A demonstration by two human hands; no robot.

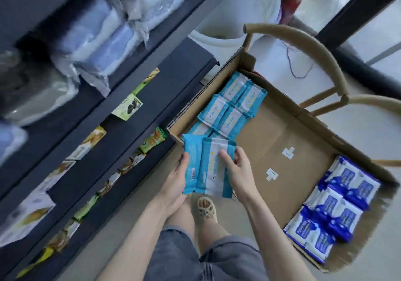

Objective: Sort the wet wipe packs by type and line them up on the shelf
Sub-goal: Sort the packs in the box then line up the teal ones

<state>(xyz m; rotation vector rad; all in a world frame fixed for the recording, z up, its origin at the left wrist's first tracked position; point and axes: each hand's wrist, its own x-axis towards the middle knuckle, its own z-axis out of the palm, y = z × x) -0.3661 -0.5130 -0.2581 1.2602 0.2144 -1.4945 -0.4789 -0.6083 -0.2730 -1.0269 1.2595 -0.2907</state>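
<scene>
Packs [208, 168], two light-blue ones, sit side by side in both hands over the near-left corner of the box [282, 142], close to the shelf [156, 98] on the left. Sorting looks largely done inside the box: more light-blue packs [230, 107] lie grouped at its far-left end and dark-blue packs [338, 207] at its near-right end, with bare cardboard between. Lining up seems barely begun, since no wipes show on the shelf levels in view, which carry snacks [128, 107] and plastic-wrapped bundles [102, 35]; both groups are left to move. The left hand [175, 185] holds the left pack from beneath, thumb curled over its left edge. The right hand [236, 172] pinches the right pack, fingers bent across its face. The box seems to rest on a chair [312, 44].
</scene>
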